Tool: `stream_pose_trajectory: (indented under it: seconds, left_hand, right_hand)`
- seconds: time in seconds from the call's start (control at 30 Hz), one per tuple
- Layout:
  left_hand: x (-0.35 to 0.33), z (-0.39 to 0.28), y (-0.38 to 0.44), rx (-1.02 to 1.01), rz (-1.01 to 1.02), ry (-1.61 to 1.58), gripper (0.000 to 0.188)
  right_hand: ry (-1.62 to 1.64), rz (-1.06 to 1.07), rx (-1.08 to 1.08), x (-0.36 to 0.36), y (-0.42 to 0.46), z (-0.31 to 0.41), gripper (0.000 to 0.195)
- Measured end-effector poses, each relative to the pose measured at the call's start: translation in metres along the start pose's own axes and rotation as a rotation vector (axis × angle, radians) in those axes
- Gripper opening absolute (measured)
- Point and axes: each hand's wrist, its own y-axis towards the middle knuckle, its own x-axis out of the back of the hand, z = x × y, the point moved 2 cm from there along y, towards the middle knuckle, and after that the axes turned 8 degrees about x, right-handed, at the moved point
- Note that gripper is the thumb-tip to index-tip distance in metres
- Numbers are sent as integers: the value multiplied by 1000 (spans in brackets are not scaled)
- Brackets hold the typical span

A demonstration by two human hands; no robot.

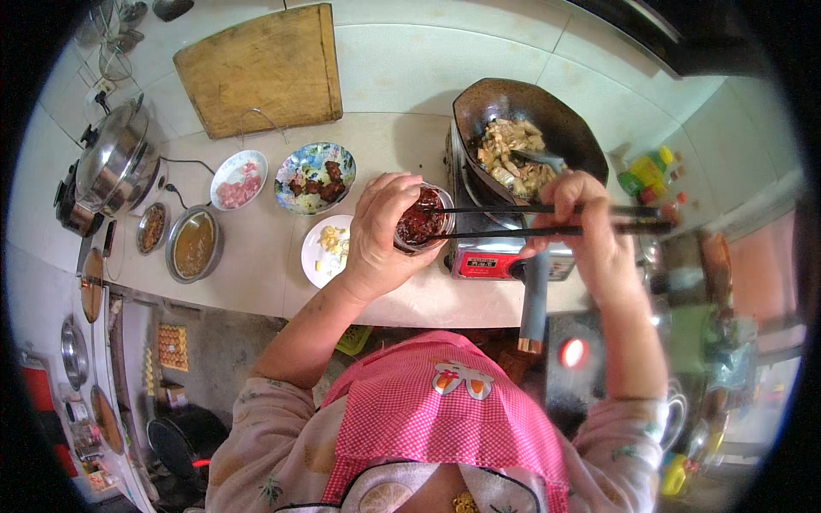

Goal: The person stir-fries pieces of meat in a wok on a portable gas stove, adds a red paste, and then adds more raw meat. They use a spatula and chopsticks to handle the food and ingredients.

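My left hand [388,234] is wrapped around a glass jar [449,204] of dark red chili sauce [420,221], tilted so its mouth faces me. A pair of black chopsticks [490,210] is gripped in my right hand [580,218], and their tips reach into the sauce. Behind the right hand, a wok [577,122] on a gas stove [474,250] holds pieces of cooked food [507,144] and the head of a spatula [542,158]. The wok's grey handle [534,295] points towards me.
Left of the jar are a plate of chopped garlic or ginger [308,253], a floral plate [282,199] with dark red pieces, a bowl of raw meat [240,199], and a metal bowl of brown liquid [194,243]. A cutting board [263,70] leans on the wall; bottles [648,170] stand right.
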Motion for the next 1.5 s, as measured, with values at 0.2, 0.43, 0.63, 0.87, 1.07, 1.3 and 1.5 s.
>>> stream_pose_trajectory:
  seconds: [0.2,0.43,0.63,0.87,1.07,1.3,1.5]
  left_hand:
    - [-4,1,2,-94,-71,-43,80]
    - [-7,3,-1,17,-41,-62,77]
    - [-10,7,-5,81,-33,-85,75]
    - [-8,2,3,-48,-19,-102,77]
    - [-2,-9,17,-119,-10,-100,79]
    - [-1,-16,29,-88,-3,-91,77]
    - [-3,-17,28,-26,-28,-155,78]
  right_hand:
    - [42,-52,11,-11,-1,2,46]
    - [-13,-96,17,-6,-5,4,46]
    - [-49,-138,-27,-10,-3,15,45]
    - [-52,-122,-33,-14,-3,11,47]
    - [14,-307,-203,-1,-4,-11,45]
    - [284,-455,-206,10,-6,-29,41]
    - [433,-582,-270,18,-12,-36,42]
